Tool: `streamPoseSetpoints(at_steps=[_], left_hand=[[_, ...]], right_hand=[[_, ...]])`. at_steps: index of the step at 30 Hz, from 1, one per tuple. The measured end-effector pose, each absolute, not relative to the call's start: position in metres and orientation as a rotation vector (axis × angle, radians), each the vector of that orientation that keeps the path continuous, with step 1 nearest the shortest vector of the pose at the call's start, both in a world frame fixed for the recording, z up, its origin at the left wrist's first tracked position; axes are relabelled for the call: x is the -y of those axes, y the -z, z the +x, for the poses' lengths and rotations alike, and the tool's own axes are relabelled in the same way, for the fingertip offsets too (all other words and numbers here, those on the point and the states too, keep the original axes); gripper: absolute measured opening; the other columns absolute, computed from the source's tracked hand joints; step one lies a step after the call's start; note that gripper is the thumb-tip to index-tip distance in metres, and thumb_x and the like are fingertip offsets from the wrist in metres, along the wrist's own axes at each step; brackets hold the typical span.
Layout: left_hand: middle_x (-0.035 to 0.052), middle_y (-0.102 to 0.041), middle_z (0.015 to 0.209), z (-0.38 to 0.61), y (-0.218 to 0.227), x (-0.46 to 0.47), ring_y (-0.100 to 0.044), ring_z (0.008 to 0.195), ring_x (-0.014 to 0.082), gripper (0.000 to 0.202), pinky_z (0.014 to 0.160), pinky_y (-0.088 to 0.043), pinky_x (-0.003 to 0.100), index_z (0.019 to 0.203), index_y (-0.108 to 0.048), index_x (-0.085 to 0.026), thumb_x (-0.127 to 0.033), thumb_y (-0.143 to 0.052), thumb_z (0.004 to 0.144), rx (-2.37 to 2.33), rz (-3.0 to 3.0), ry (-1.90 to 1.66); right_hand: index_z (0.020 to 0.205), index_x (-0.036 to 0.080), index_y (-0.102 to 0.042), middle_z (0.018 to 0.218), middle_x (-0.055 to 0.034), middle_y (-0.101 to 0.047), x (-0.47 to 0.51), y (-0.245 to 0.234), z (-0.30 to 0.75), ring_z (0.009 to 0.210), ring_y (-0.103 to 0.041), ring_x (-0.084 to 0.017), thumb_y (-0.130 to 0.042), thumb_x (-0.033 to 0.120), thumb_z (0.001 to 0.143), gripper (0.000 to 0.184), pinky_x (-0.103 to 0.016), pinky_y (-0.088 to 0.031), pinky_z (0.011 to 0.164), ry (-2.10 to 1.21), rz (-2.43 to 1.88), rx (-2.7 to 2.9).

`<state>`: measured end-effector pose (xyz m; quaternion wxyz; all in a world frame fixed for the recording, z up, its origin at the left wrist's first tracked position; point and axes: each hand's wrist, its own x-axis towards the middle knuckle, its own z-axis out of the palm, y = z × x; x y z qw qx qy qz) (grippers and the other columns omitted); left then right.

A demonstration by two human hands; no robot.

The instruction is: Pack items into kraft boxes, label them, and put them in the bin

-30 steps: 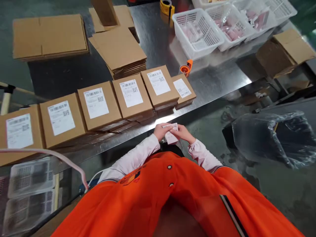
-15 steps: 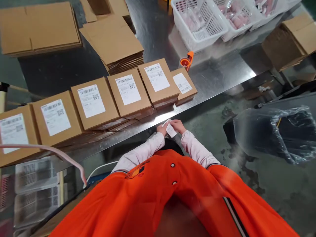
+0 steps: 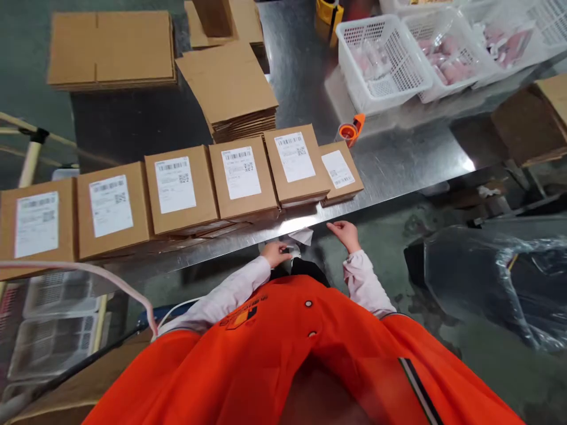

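Note:
Below the near edge of the steel table, my left hand [image 3: 275, 254] has its fingers pinched together. Something pale and small shows at the fingertips, too blurred to name. Just beyond it is a white piece of paper [image 3: 302, 236]; I cannot tell whether it touches the hand or is loose. My right hand [image 3: 346, 234] is held apart to the right, thumb and fingers closed, with nothing visible in them. The closest boxes are a labelled cardboard box [image 3: 296, 168] and a smaller labelled box [image 3: 341, 172] at the table edge.
Several more labelled boxes [image 3: 179, 192] line the table edge leftward. Flattened cardboard stacks [image 3: 230, 82] lie behind. An orange tape dispenser [image 3: 351, 131] stands near a white plastic basket [image 3: 384, 65]. To the right is a bin with a clear plastic liner [image 3: 469, 277]. A pink hose [image 3: 110, 280] crosses the left.
My hands have come apart: both held the white paper together, and now the right hand is off to the right and the left lower. The view has shifted.

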<state>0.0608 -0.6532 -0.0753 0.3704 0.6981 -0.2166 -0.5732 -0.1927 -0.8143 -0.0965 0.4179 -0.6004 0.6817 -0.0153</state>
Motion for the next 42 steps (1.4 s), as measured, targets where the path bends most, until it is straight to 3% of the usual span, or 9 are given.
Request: streamPoseSetpoints(at_steps=[4,9,15,20,25,29,33,37,42], left_hand=[[0.0159,-0.072,0.122,0.114,0.009,0.654,-0.059,0.127,0.0382,0.045,0.123,-0.035,0.053,0.109,-0.083,-0.022,-0.048,-0.086,0.073,1.075,2.03,0.88],[0.0246,-0.03,0.169,0.16,-0.039,0.697,-0.022,0.158,0.0484,0.102,0.13,-0.012,0.063,0.16,-0.05,-0.016,-0.052,-0.089,0.074,1.393,2.442,0.29],[0.0258,-0.012,0.174,0.154,-0.037,0.724,-0.005,0.161,0.0518,0.113,0.125,0.002,0.073,0.166,-0.041,-0.024,-0.05,-0.093,0.07,1.511,2.67,0.456],[0.0213,-0.01,0.176,0.149,-0.031,0.734,-0.002,0.162,0.0502,0.117,0.127,0.005,0.069,0.167,-0.04,-0.028,-0.049,-0.097,0.067,1.5,2.622,0.511],[0.0239,-0.007,0.175,0.153,-0.037,0.736,0.001,0.161,0.0524,0.133,0.125,0.005,0.071,0.168,-0.037,-0.023,-0.035,-0.104,0.054,1.527,2.573,0.594],[0.0223,-0.047,0.159,0.143,-0.033,0.699,-0.034,0.154,0.0418,0.071,0.128,-0.023,0.058,0.143,-0.067,-0.014,-0.024,-0.088,0.076,1.344,2.318,0.456],[0.0114,-0.075,0.095,0.114,-0.004,0.673,-0.068,0.097,0.0253,0.005,0.101,-0.054,0.042,0.083,-0.079,-0.016,-0.021,-0.078,0.081,0.592,2.011,0.724],[0.0072,-0.073,0.081,0.09,0.027,0.698,-0.063,0.071,0.0133,0.011,0.07,-0.054,0.026,0.08,-0.074,-0.013,-0.011,-0.083,0.074,-0.275,1.467,1.162],[0.0098,-0.071,0.081,0.077,0.041,0.731,-0.06,0.065,0.0113,0.017,0.06,-0.049,0.024,0.072,-0.067,-0.013,-0.018,-0.078,0.083,-0.368,1.267,1.252]], right_hand=[[0.149,0.013,-0.054,0.148,-0.0286,-0.052,0.882,0.063,-0.217,0.135,-0.05,-0.042,-0.084,0.059,0.073,0.093,-0.059,-0.041,0.114,0.361,-2.088,-1.823],[0.159,0.026,-0.048,0.173,-0.0215,-0.02,0.937,0.046,-0.175,0.153,-0.018,-0.058,-0.096,0.055,0.064,0.111,-0.076,-0.023,0.118,-0.144,-2.612,-1.326],[0.158,0.026,-0.052,0.17,-0.022,-0.031,0.945,0.05,-0.167,0.127,-0.055,-0.048,-0.083,0.061,0.081,0.091,-0.065,-0.046,0.105,-0.134,-2.497,-1.463],[0.145,0.021,-0.063,0.163,-0.0237,-0.041,0.974,0.044,-0.175,0.145,-0.04,-0.05,-0.08,0.058,0.081,0.076,-0.073,-0.037,0.112,0.047,-2.436,-1.417],[0.158,0.022,-0.044,0.157,-0.0204,-0.046,0.964,0.019,-0.135,0.14,-0.052,-0.034,-0.059,0.058,0.091,0.078,-0.054,-0.054,0.106,0.472,-2.22,-0.906],[0.137,0.02,-0.062,0.136,-0.019,-0.061,0.922,-0.014,-0.101,0.132,-0.057,-0.033,-0.056,0.051,0.096,0.052,-0.059,-0.049,0.112,0.818,-2.359,-0.85],[0.117,0.023,-0.072,0.12,-0.0149,-0.068,0.909,-0.036,-0.059,0.118,-0.064,-0.031,-0.056,0.046,0.099,0.033,-0.055,-0.052,0.109,0.798,-2.388,-0.594],[0.123,0.021,-0.072,0.13,-0.0154,-0.066,0.922,-0.041,0.002,0.128,-0.059,-0.034,-0.056,0.054,0.101,0.042,-0.059,-0.045,0.116,0.642,-2.443,-0.297],[0.14,0.017,-0.065,0.153,-0.0166,-0.053,0.916,-0.041,0.082,0.15,-0.04,-0.037,-0.046,0.062,0.105,0.06,-0.064,-0.028,0.125,0.296,-2.576,0.134]])
